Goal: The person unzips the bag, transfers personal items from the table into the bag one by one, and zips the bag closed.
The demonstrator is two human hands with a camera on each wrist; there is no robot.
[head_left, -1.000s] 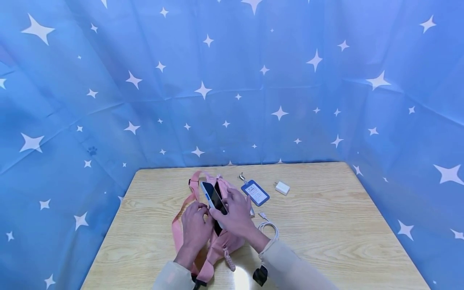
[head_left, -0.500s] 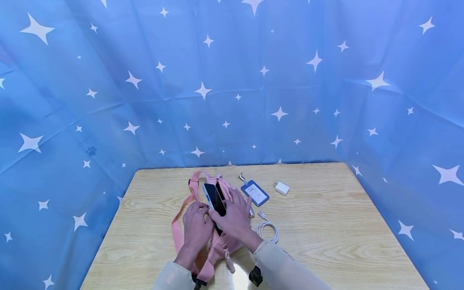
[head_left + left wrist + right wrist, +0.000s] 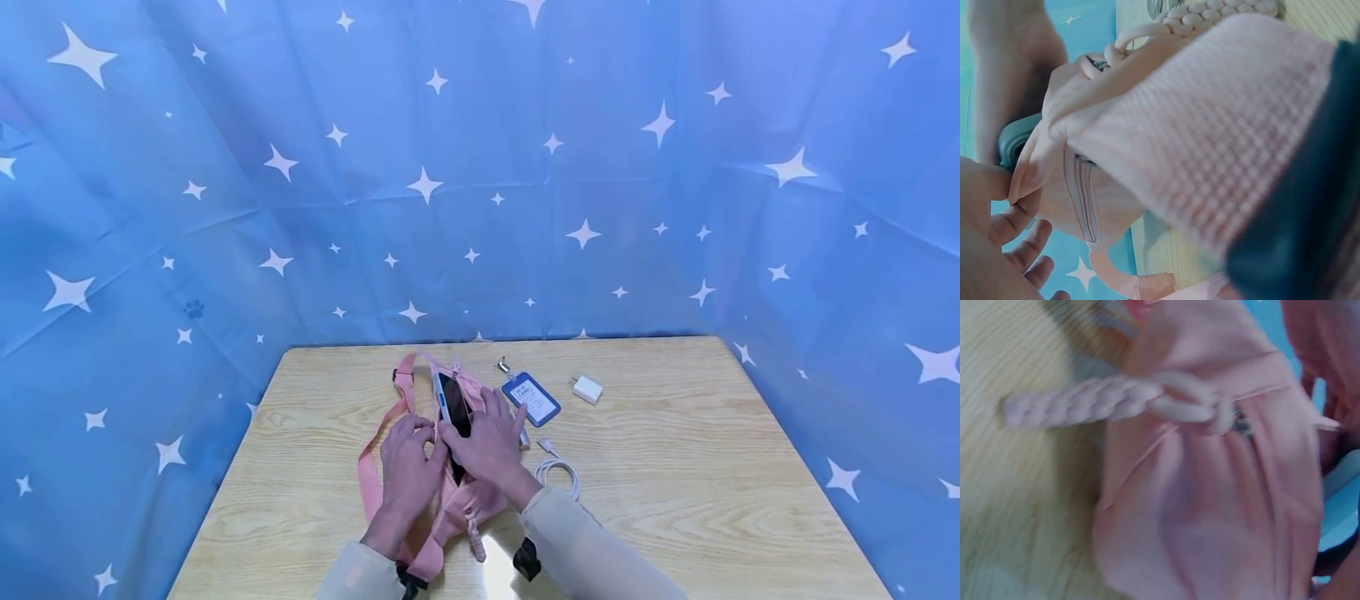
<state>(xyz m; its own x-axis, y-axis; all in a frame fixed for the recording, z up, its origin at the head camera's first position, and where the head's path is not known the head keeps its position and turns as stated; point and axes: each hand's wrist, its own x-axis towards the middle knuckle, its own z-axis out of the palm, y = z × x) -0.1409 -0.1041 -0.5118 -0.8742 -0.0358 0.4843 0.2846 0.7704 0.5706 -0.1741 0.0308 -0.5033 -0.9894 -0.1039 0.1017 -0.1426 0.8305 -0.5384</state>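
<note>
The bag (image 3: 480,500) is soft pink, and so is its strap (image 3: 368,477), which has tiny checks up close. The braided cord (image 3: 476,537) is a paler pink. The phone (image 3: 456,408) has a black front and a light blue edge. The badge (image 3: 531,399) is blue around a white card. The plug (image 3: 587,389) and cable (image 3: 559,477) are white. The table (image 3: 690,483) is light tan with wavy lines. White stars (big and little ones) dot the blue curtain (image 3: 495,158).

phone (image 3: 456,407) partly hidden by right hand (image 3: 490,440), card (image 3: 532,399) fine print illegible; braided cord (image 3: 1082,403) blurred in right-wrist view
</note>
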